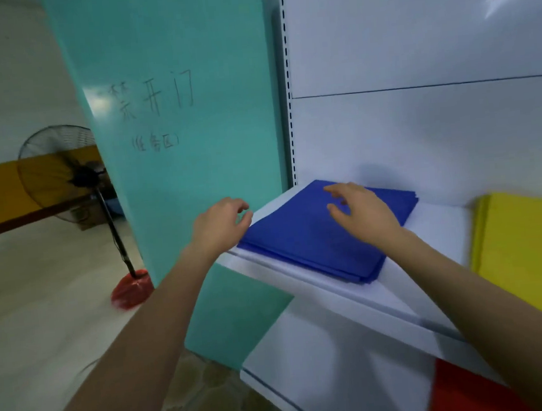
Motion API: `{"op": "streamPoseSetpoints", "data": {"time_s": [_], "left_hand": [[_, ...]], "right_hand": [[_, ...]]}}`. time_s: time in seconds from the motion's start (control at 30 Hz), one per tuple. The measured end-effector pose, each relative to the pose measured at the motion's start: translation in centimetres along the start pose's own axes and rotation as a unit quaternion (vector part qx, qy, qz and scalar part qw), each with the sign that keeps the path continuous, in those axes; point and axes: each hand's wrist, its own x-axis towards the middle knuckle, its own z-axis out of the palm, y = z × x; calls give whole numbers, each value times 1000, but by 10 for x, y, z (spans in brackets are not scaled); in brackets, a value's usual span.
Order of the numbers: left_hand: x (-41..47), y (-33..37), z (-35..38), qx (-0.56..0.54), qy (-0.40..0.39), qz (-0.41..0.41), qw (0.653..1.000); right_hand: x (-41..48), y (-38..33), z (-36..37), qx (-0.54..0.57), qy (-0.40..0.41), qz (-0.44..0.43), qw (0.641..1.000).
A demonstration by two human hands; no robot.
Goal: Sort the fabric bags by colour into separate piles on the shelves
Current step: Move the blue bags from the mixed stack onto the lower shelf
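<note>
The blue bags (302, 242) lie flat in a thin, neat pile at the left end of the white shelf (428, 224). My right hand (360, 212) is over the pile, fingers loose and apart. My left hand (220, 224), fingers lightly bent, holds nothing at its left edge. A yellow pile (529, 248) lies to the right.

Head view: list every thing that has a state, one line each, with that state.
blue bag pile: stacked flat on the upper shelf.
yellow bag pile: flat on the same shelf, apart from the blue.
red fabric: lying on the lower shelf, partly hidden.
left hand: fingers loosely curled at the blue pile's left corner, gripping nothing.
right hand: fingers relaxed, over the blue pile.
standing fan: upright; running or not, cannot tell.
</note>
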Motion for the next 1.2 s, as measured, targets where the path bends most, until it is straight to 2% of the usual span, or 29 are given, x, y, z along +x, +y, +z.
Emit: {"op": "streamPoseSetpoints", "data": {"time_s": [0.13, 0.23, 0.33, 0.47, 0.63, 0.77, 0.97, 1.2], "left_hand": [[43, 1, 33, -13, -68, 23, 997], [72, -1, 60, 25, -109, 19, 994], [89, -2, 78, 54, -146, -8, 988], [104, -2, 85, 4, -136, 12, 991], [106, -3, 89, -82, -127, 32, 988], [103, -8, 94, -179, -92, 37, 979], [97, -11, 95, -231, -17, 84, 969], [96, -13, 99, -254, 43, 107, 960]], "right_hand": [[10, 36, 9, -10, 14, 102, 995], [12, 60, 12, -26, 32, 180, 983], [10, 73, 13, -66, 44, 282, 956], [7, 76, 17, -56, 27, 393, 918], [9, 69, 20, 20, 92, 434, 896], [16, 63, 24, 11, 128, 464, 876], [6, 47, 38, 0, 260, 405, 877], [-2, 35, 33, 9, 314, 364, 877]]}}
